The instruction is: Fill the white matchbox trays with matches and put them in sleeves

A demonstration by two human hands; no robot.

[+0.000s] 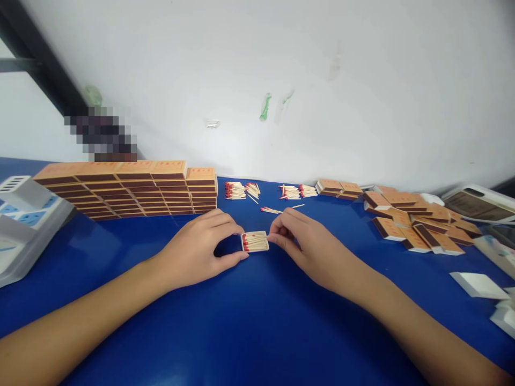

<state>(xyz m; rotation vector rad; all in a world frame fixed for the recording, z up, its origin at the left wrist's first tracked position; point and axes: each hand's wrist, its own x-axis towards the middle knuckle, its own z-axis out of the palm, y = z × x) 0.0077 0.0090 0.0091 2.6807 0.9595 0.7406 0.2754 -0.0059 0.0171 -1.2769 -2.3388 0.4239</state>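
Note:
A small white matchbox tray (pixel 255 249) full of red-headed matches lies on the blue table in front of me. My left hand (pixel 205 244) grips its left end between thumb and forefinger. At the tray's right end, my right hand (pixel 298 236) pinches what looks like the end of a match (pixel 265 237), largely hidden by the fingertips. The match heads in the tray point left. Just behind my right hand lie a few loose matches (pixel 270 210). Farther back are small piles of matches (pixel 235 191), with more matches (pixel 290 192) to their right.
Stacked matchboxes (pixel 132 187) form a wall at the left. A few matchboxes (pixel 340 187) stand by the wall, and a loose heap of matchbox sleeves (pixel 418 220) spreads rightward. White trays (pixel 478 284) lie at far right. A plastic container (pixel 36 230) sits at far left.

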